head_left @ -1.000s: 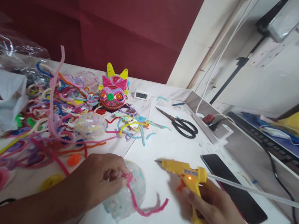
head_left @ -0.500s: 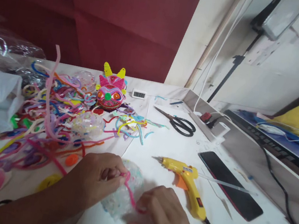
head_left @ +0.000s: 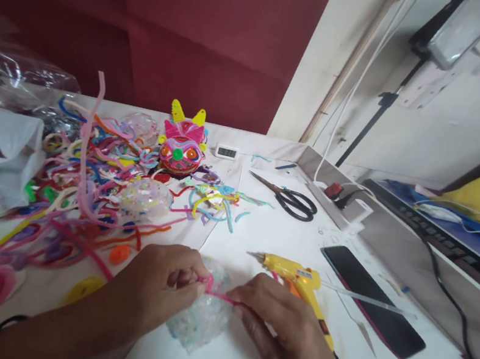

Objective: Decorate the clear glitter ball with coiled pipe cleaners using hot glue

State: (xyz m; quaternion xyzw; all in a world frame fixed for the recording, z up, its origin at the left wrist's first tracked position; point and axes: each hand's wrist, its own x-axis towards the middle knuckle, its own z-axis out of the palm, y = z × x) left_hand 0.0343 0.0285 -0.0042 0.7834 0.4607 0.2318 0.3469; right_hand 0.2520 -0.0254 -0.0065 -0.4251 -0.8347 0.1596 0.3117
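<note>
Pink strip (head_left: 219,295) held straight between two hands, over a clear speckled ball (head_left: 198,324) on white paper (head_left: 253,234).
In the head view, the left hand (head_left: 175,285) pinches the strip's curled end between thumb and forefinger; the right hand (head_left: 284,323) grips it farther along, likely to keep that short stretch steady. The glue gun (head_left: 291,269) lies just beyond the right hand, seemingly for easy reach, its nozzle over the paper, perhaps so drips land there. The scissors (head_left: 296,203) lie farther off, probably to leave working room. A phone (head_left: 374,302) lies face up at the right. The clock (head_left: 227,152) shows digits too blurred to read surely; the gun's label and the dark box's (head_left: 438,239) lettering are illegible, so no brand is identifiable.
</note>
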